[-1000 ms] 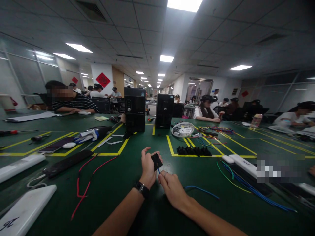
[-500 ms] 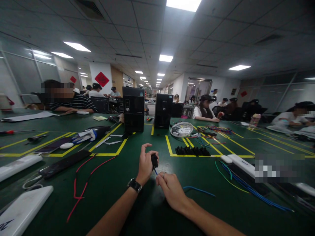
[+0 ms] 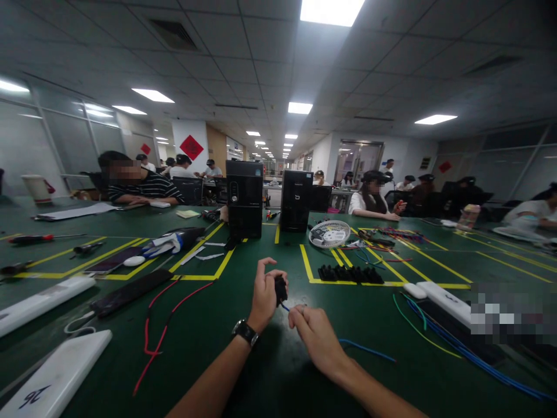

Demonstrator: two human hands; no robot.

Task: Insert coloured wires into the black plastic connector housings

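Note:
My left hand (image 3: 264,296), with a watch on the wrist, is closed on a small black connector block (image 3: 281,289), held upright just above the green table (image 3: 243,371). My right hand (image 3: 314,332) sits close beside it, fingers pinched on the end of a blue wire (image 3: 368,348) that runs from the block and trails right across the table. The two hands almost touch.
A row of black connector blocks (image 3: 350,274) lies beyond my hands by yellow tape lines. Red wires (image 3: 163,325) and a white power strip (image 3: 54,380) lie left; green and blue wires (image 3: 435,337) and another white strip (image 3: 444,295) lie right. Two black computer towers (image 3: 244,198) and a white fan guard (image 3: 329,234) stand behind. Other people sit around.
My left hand turned the black block from a flat face to edge-on between its fingers. Both hands stayed together while the camera view shifted slightly.

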